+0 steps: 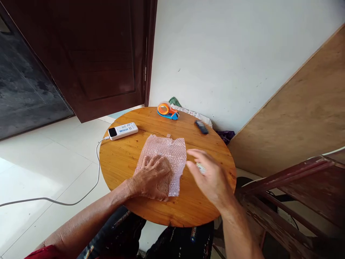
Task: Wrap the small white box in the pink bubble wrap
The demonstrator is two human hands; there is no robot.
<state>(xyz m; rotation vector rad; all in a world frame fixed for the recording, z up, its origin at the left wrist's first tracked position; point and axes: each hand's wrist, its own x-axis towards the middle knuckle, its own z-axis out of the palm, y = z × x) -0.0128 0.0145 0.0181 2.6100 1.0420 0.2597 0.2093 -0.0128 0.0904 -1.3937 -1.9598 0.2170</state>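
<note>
A sheet of pinkish, see-through bubble wrap [176,154] lies on the round wooden table [121,158]. My left hand [151,176] rests on it palm down with fingers spread, over a folded or thicker part; what may lie inside is not discernible. Just past the wrap's right edge hovers my right hand [210,176], slightly blurred, its thumb and forefinger apart. Between them, partly hidden by the hand, shows a small pale object with markings [201,168]. Whether the hand touches that object I cannot tell.
An orange and blue tape dispenser [168,110] stands at the table's back. A white power bank [123,131] with a cable [97,169] sits at left. A dark, pixelated object [201,127] lies back right. Beyond are a wall, a brown door [102,64] and wooden furniture [291,194].
</note>
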